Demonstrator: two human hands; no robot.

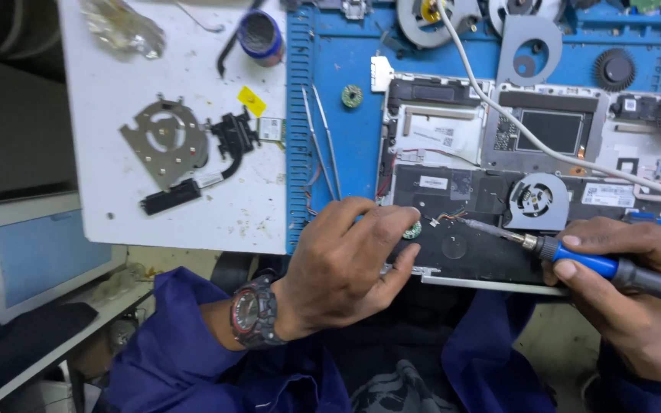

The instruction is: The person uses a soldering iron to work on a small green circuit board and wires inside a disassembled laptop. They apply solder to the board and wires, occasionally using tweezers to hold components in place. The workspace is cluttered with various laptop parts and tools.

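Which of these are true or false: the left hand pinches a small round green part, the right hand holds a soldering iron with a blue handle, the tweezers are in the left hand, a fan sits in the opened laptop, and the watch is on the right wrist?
1. The left hand pinches a small round green part. True.
2. The right hand holds a soldering iron with a blue handle. True.
3. The tweezers are in the left hand. False: they lie on the blue mat, apart from both hands.
4. A fan sits in the opened laptop. True.
5. The watch is on the right wrist. False: it is on the left wrist.
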